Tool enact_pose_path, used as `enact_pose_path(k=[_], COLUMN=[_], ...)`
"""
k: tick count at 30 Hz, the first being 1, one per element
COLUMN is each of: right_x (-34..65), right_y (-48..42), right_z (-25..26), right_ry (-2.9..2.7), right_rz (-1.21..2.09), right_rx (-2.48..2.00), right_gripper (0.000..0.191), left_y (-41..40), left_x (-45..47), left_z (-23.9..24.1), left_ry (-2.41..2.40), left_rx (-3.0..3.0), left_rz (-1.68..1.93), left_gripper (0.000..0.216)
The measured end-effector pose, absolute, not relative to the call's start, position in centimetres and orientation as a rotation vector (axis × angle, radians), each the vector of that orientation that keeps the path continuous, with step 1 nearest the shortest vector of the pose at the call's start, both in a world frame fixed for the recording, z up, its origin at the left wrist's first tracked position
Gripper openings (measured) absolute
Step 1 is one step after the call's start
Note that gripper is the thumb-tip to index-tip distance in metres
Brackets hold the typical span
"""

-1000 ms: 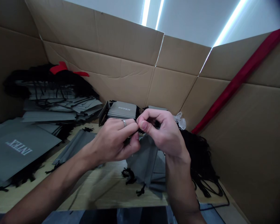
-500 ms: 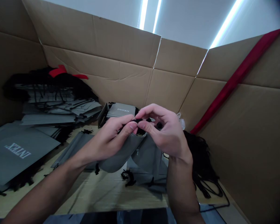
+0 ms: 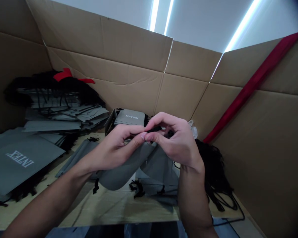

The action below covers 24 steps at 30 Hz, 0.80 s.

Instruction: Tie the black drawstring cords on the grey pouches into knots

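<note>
My left hand [image 3: 124, 142] and my right hand [image 3: 175, 137] meet at the middle of the view, thumbs and fingertips pinched together. Between them runs a black cord [image 3: 155, 129], gripped by both. A grey pouch [image 3: 127, 165] hangs below the fingers, its lower end rounded and tilted to the left. Under my right hand another grey pouch [image 3: 157, 162] shows; whether it joins the first one I cannot tell. A small black piece [image 3: 170, 133], perhaps a cord stopper, sits inside the curl of my right hand. My fingers cover the exact spot where the cord is pinched.
Printed grey pouches [image 3: 22, 158] lie at the left, with a taller stack [image 3: 54, 99] behind under black cords. A box of pouches [image 3: 130, 117] stands at the back. Black cords [image 3: 213, 165] heap at the right. Cardboard walls [image 3: 109, 62] surround the table [image 3: 109, 211].
The hanging pouch has swung down and left. My fingertips have shifted slightly on the cord, with both hands still pinched together.
</note>
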State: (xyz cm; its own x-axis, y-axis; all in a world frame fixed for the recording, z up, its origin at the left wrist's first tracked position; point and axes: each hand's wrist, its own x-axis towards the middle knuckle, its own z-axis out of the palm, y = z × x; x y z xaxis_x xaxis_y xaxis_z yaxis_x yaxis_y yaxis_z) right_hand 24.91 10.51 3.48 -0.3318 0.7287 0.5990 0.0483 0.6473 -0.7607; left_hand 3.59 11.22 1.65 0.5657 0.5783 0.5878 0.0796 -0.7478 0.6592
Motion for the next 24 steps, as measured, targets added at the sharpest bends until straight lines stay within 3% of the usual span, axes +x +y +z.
enact_pose_path(k=[7, 14, 24], right_x=[25.04, 24.72, 24.85], right_y=[10.59, 10.2, 10.4], right_z=[3.71, 3.36, 3.46], right_ry=[-1.844, -1.907, -1.89], right_rz=[0.747, 0.387, 0.517], right_rx=[-0.606, -0.693, -0.724], right_gripper=[0.019, 0.005, 0.007], left_y=[10.6, 10.82, 11.03], left_x=[3.81, 3.61, 3.63], left_z=[1.62, 1.43, 1.28], left_ry=[0.551, 0.786, 0.72], left_rx=[2.318, 2.376, 2.395], left_rz=[1.21, 1.28, 1.222], left_gripper=[0.035, 0.035, 0.033])
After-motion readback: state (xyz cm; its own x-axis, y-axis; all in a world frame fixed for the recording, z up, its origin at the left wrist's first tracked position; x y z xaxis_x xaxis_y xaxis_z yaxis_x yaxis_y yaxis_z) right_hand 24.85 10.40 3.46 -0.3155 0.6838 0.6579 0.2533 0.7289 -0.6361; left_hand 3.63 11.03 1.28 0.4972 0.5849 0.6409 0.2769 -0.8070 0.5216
